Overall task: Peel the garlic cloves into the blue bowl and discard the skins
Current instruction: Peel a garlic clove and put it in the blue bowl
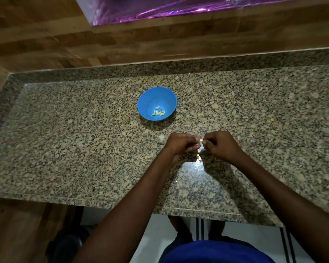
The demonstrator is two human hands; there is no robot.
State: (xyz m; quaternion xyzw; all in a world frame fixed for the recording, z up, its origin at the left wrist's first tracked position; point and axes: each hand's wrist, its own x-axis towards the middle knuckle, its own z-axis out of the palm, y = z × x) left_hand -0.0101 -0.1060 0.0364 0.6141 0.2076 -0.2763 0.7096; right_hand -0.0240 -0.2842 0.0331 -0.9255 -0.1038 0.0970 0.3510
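Note:
A blue bowl [157, 103] stands on the speckled granite counter [65, 141], with several peeled pale cloves [158, 112] at its bottom. In front of the bowl my left hand [180, 144] and my right hand [221, 146] meet over the counter. Both pinch one small white garlic clove [199, 139] between their fingertips. A clump of unpeeled garlic [161, 138] lies on the counter just left of my left hand. Bits of pale skin [199, 159] lie below my hands.
The counter has a raised granite rim [17, 80] along its back and left side. A wooden wall [46, 35] rises behind it, with a shiny purple sheet [179, 8] at the top. The counter's front edge [122, 203] runs near my body.

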